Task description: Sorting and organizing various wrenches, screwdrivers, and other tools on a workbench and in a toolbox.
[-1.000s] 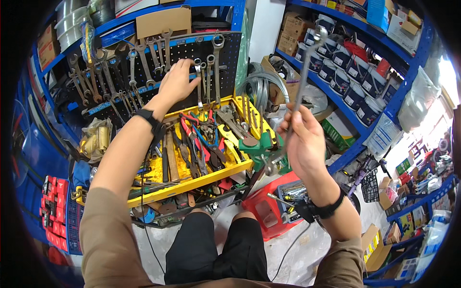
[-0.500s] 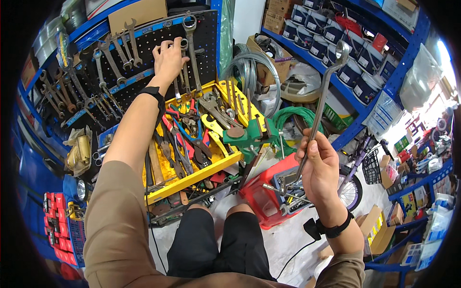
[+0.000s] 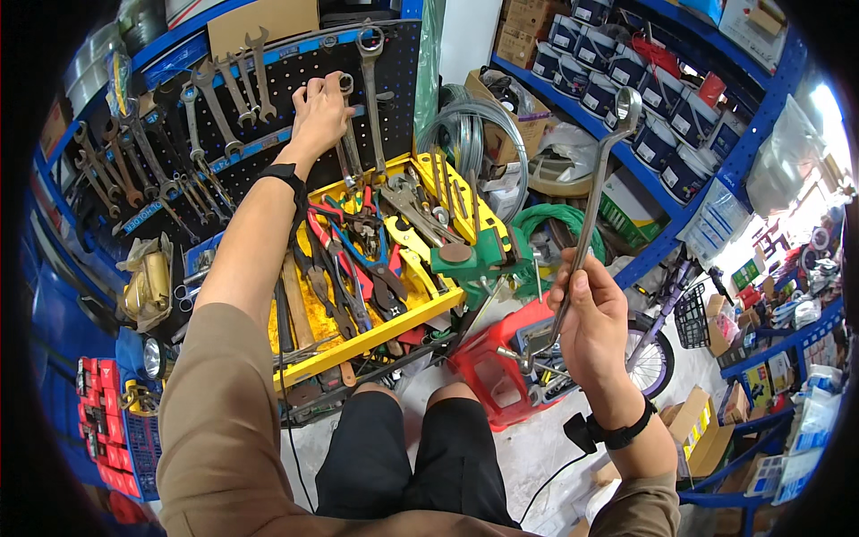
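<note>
My left hand (image 3: pixel 320 112) reaches up to the black pegboard (image 3: pixel 394 63). Its fingers are curled round the upper part of a hanging ring wrench (image 3: pixel 350 143), whose ring end shows beside the fingertips. A longer ring wrench (image 3: pixel 370 98) hangs just to the right. In front of me on the right, my right hand (image 3: pixel 591 318) grips the lower part of a long offset ring wrench (image 3: pixel 592 201). That wrench stands nearly upright, ring end at the top. My right hand partly hides its lower part.
Below the board lies a yellow tray (image 3: pixel 376 336) full of pliers and other hand tools. A green vise (image 3: pixel 479 259) stands at its right, with a red stool (image 3: pixel 488 380) nearer. Several open-end wrenches (image 3: pixel 215 112) hang at left. Paint buckets (image 3: pixel 626 98) fill the shelf at right.
My left hand and the ring wrench in it have shifted slightly left against the pegboard, away from the longer wrench. My right hand keeps its wrench almost still. The view has turned a little.
</note>
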Demonstrator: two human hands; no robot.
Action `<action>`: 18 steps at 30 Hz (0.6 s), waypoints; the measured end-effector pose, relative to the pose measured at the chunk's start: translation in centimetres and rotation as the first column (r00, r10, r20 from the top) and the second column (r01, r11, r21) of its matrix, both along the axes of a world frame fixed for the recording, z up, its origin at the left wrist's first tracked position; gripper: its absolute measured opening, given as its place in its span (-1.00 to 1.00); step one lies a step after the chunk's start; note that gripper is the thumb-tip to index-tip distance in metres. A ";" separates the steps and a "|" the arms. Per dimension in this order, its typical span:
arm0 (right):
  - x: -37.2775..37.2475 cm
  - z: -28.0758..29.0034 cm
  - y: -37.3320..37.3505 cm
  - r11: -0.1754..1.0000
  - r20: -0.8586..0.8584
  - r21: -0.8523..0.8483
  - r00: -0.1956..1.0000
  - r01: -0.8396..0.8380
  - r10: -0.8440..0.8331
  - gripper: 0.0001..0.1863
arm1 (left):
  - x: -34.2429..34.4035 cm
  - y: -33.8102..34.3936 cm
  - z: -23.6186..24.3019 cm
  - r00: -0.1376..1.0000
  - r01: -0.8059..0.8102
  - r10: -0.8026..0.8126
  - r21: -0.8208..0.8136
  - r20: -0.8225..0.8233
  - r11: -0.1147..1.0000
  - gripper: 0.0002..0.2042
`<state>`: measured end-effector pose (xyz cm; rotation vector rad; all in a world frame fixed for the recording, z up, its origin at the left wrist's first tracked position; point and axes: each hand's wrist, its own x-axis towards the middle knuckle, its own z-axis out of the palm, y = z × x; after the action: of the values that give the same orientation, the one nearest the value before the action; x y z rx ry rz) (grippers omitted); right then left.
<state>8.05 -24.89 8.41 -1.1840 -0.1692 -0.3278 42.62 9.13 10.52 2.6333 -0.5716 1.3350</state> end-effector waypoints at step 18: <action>14.3 9.9 13.1 0.919 0.158 -0.393 0.987 0.032 0.032 -0.75 | -5.7 1.4 0.5 0.994 -0.065 0.076 -0.125 0.084 0.990 -0.05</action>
<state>22.38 -11.77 18.34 -1.5578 -0.3912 -0.4019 36.92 10.51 11.01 2.5291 -0.3965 1.4638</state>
